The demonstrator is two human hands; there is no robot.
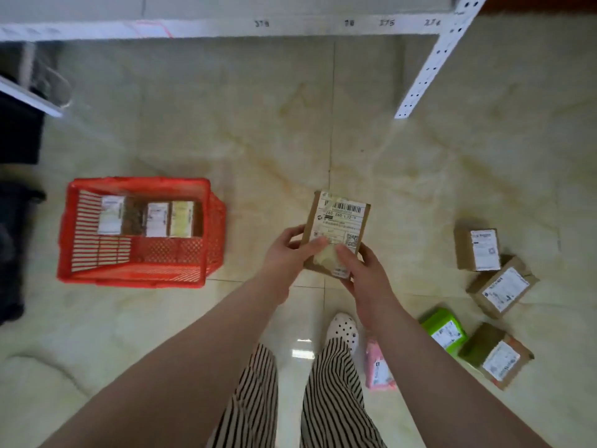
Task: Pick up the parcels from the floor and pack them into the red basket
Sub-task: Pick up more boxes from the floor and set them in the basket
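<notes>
Gripping both hands (290,253) (361,273), upright brown parcel (339,221) points long-axis toward shelf (226,27).

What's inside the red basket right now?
Three labelled parcels stand in a row along the far wall of the red basket. The near floor is bare; anything beneath them is hidden.

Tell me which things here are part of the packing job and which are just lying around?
Part of the job:
red basket
held brown parcel, gripped by left hand and right hand
floor parcels: three brown, green, pink

Just lying about:
white shelf frame
dark bags
</notes>
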